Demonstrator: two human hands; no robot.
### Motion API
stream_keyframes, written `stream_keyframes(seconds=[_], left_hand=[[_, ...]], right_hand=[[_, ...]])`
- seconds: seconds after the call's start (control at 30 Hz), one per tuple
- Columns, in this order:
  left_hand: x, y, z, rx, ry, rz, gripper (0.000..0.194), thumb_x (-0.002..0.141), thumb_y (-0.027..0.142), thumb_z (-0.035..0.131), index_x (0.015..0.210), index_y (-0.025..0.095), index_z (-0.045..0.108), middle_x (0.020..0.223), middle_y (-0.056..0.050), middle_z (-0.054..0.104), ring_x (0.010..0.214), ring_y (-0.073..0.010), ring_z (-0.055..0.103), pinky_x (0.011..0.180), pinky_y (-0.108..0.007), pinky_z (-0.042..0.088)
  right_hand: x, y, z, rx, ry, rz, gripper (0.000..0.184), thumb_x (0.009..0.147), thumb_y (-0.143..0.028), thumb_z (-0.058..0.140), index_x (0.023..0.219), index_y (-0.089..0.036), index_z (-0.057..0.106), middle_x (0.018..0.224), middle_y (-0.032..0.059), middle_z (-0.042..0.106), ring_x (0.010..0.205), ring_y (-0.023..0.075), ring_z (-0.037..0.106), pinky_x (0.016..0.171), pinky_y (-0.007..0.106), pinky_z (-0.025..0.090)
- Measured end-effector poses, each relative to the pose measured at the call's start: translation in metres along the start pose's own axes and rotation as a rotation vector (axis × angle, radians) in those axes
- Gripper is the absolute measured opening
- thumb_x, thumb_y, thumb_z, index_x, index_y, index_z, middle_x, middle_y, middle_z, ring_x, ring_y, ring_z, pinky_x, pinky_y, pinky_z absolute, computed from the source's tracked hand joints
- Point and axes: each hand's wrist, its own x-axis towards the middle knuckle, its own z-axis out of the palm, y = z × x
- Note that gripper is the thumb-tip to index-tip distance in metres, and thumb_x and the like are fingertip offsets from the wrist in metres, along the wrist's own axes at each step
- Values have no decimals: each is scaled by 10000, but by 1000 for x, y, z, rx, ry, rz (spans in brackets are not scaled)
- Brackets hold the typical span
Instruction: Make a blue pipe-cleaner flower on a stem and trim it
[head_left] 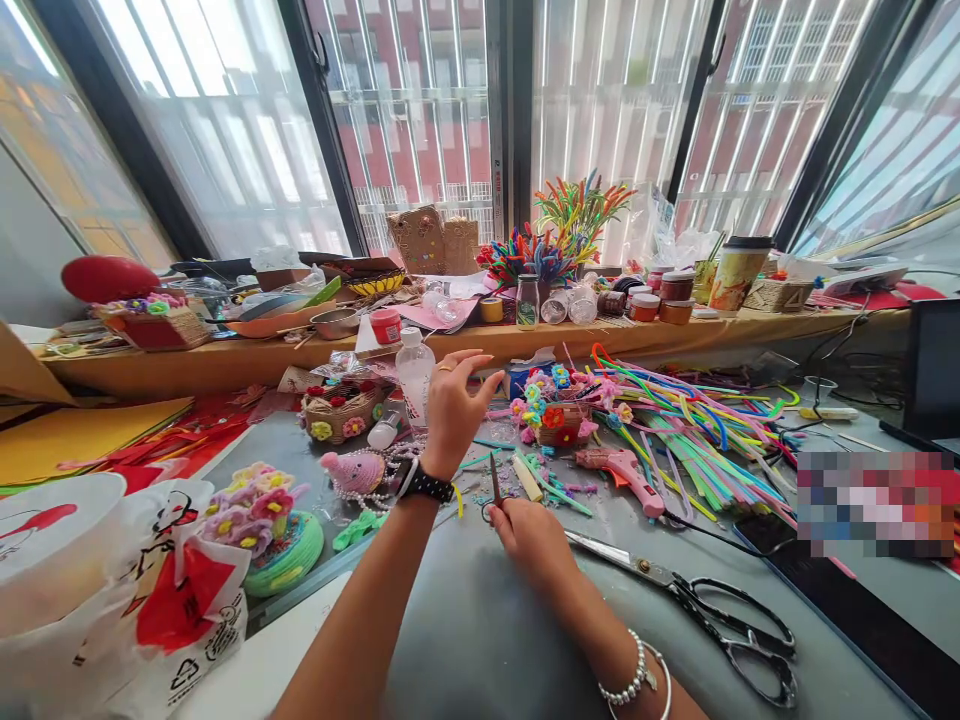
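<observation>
My left hand is raised in front of a clear bottle with a white cap. Its fingers are apart, and nothing shows between them. Lower and to the right, my right hand grips small scissors, their blades pointing away from me. Just beyond it lie a pale stick and cut bits of green pipe cleaner. A pink glue gun rests to the right. Large black-handled scissors lie beside my right forearm. Behind stands a small basket with fuzzy flowers.
Many coloured pipe cleaners spread over the right side of the table. A pink crocheted piece, a green round piece with fuzzy flowers and a plastic bag are at left. A lidded paper cup stands on the crowded windowsill.
</observation>
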Motion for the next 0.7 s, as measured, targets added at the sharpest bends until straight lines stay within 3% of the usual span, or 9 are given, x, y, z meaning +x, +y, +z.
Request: stream_keyframes(seconds=[0.07,0.13,0.3,0.37,0.47,0.57,0.7], left_hand=[[-26,-1,-21,-111,82,-78,218,765,304,471,912,180,575,984,-57,574,962,-169,497,897,-315,345],[-56,-3,-31,-238,12,-138,218,757,296,483,926,187,568,976,-53,574,962,-170,503,884,-313,362],[-104,-11,-28,-629,-542,-229,305,724,308,521,1002,190,562,1046,-74,577,957,-185,522,825,-284,411],[-109,-12,-27,-657,-634,-238,298,718,325,524,978,193,590,993,-74,599,921,-190,529,818,-290,407],[-109,-14,-29,-674,-656,-281,297,726,355,506,956,196,608,884,-57,612,709,-148,552,676,-261,440],[-109,-14,-29,-688,-664,-348,308,750,378,459,951,195,605,756,-23,598,503,-91,477,499,-213,404],[-112,-15,-22,-566,-557,-304,316,796,350,368,799,180,635,661,-19,596,587,-125,520,554,-217,417]], right_hand=[[-1,-1,-1,58,19,-43,361,879,-271,265,796,-137,591,759,80,640,728,172,582,612,226,375],[-2,-2,-1,129,38,-111,361,888,-261,241,816,-146,576,739,47,626,713,138,567,627,203,373],[-2,-2,2,274,61,-281,476,901,-289,170,676,-127,557,672,34,585,659,117,533,625,194,371],[-1,0,3,296,46,-323,505,896,-327,175,629,-127,555,651,30,580,633,117,528,602,194,371],[-1,2,2,335,20,-388,500,893,-342,186,670,-134,581,688,14,594,649,109,537,591,179,371],[-3,1,0,352,-18,-412,490,899,-319,177,721,-143,599,717,-2,603,629,92,542,566,161,367],[-3,-2,2,174,-32,-338,365,886,-277,256,793,-141,582,729,18,617,626,113,554,554,178,361]])
